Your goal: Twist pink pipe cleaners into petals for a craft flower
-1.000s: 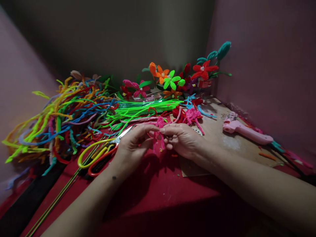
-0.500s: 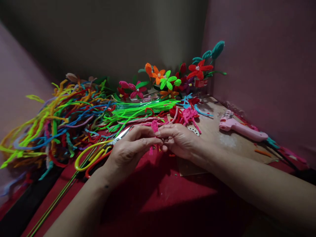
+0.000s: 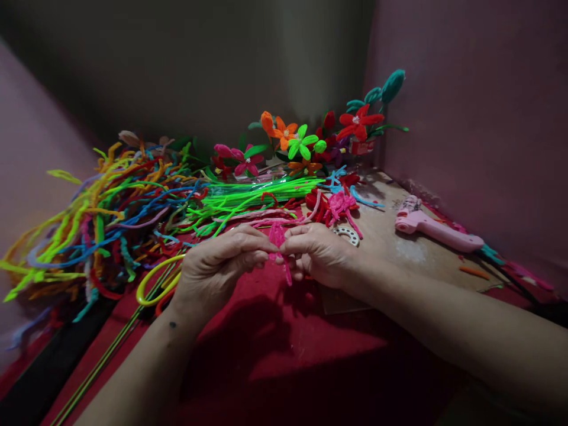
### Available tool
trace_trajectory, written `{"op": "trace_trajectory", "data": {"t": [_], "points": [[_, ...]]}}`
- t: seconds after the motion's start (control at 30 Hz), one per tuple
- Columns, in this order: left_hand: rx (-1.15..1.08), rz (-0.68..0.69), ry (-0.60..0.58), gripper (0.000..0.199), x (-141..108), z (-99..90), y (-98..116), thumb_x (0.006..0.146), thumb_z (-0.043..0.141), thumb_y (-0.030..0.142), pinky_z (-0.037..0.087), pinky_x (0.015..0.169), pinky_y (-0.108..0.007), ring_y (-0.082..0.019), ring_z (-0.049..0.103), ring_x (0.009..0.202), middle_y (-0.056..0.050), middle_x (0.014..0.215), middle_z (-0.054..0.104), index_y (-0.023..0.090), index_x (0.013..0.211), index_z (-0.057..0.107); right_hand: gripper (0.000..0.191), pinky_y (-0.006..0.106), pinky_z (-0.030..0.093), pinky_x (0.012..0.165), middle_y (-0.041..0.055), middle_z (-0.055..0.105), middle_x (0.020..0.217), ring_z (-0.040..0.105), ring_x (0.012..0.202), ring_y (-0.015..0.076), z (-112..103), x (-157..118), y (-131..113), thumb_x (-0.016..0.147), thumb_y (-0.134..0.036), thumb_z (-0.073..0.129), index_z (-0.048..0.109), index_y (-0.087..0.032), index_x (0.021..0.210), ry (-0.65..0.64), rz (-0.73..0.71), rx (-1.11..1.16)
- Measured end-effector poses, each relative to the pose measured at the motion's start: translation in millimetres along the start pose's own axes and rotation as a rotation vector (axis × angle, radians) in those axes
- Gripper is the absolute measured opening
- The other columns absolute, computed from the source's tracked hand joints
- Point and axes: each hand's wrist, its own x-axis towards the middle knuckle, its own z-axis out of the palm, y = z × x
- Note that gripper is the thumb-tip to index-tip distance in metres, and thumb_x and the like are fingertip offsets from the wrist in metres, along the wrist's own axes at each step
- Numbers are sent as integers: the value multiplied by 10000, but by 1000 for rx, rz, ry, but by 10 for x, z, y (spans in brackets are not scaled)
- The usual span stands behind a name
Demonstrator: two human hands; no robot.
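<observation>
Between my two hands is a bright pink pipe-cleaner piece [image 3: 277, 234], its short end hanging below the fingers. My left hand [image 3: 226, 257] pinches it from the left with thumb and fingertips. From the other side my right hand [image 3: 320, 251] pinches it too, its fingers curled. The fingers cover much of its middle. Under my left hand and wrist lie scissors with yellow and red handles [image 3: 146, 290], mostly hidden. A round disc with holes [image 3: 347, 236] lies just beyond my right hand, near a pink pipe-cleaner bundle [image 3: 341, 205].
Loose coloured pipe cleaners [image 3: 110, 207] heap up at the left, beside a bundle of green ones [image 3: 266, 192]. Pipe-cleaner flowers [image 3: 302, 143] stand at the back. A pink glue gun [image 3: 437, 231] rests on a brown board [image 3: 381, 260] at the right. Thin green sticks [image 3: 102, 364] lie front left.
My left hand has shifted slightly left and its fingers have drawn away from the right hand's. More of the pink piece shows between them, and the scissor blades are now covered.
</observation>
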Motion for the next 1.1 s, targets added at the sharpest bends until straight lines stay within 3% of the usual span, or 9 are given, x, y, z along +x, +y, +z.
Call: {"op": "trace_trajectory", "data": {"t": [0.17, 0.27, 0.33, 0.47, 0.73, 0.9, 1.1], "points": [[43, -130, -66, 114, 17, 32, 56, 794, 558, 201, 437, 596, -218, -101, 544, 634, -6, 732, 620, 198, 773, 670, 106, 196, 336, 336, -35, 491, 448, 409, 334, 60, 6, -7, 8, 535, -90, 595, 507, -132, 493, 21, -35, -43], [5, -304, 102, 71, 39, 82, 59, 731, 630, 240, 381, 474, -185, -64, 454, 505, 27, 635, 551, 180, 767, 622, 90, 193, 333, 353, -34, 491, 433, 412, 337, 57, 11, -14, 13, 569, -98, 592, 533, -127, 508, 24, -65, -124], [-94, -494, 135, 169, 58, 99, 34, 675, 678, 273, 335, 408, -173, -50, 405, 438, 49, 576, 507, 172, 784, 595, 86, 186, 326, 362, -39, 480, 413, 414, 334, 51, 10, -19, 25, 595, -102, 592, 547, -125, 525, 28, -92, -187], [-314, -773, -78, 214, 84, 83, -30, 652, 683, 326, 288, 351, -164, -37, 366, 364, 56, 515, 486, 152, 718, 577, 82, 188, 323, 353, -29, 514, 444, 448, 334, 61, -15, -16, 66, 618, -136, 607, 556, -126, 554, 23, -126, -270], [-159, -782, -228, 182, 86, 40, -19, 712, 616, 307, 285, 349, -153, -50, 403, 342, 47, 431, 504, 148, 653, 552, 53, 185, 364, 365, -19, 554, 482, 522, 369, 89, -41, -25, 80, 629, -117, 566, 538, -144, 593, -4, -119, -400], [-92, -748, -229, 158, 100, 115, 62, 737, 558, 262, 363, 374, -189, -89, 485, 340, 40, 437, 550, 168, 634, 485, 40, 177, 358, 358, -3, 575, 501, 547, 387, 98, -46, -17, 104, 616, -111, 552, 536, -146, 607, 13, -90, -449], [-157, -719, -356, 65, 118, 96, 62, 726, 492, 153, 441, 438, -217, -131, 588, 425, 13, 491, 617, 170, 664, 485, 46, 199, 393, 370, 8, 573, 498, 561, 406, 123, -42, -3, 165, 599, -113, 541, 523, -156, 595, 5, -96, -456]]}}
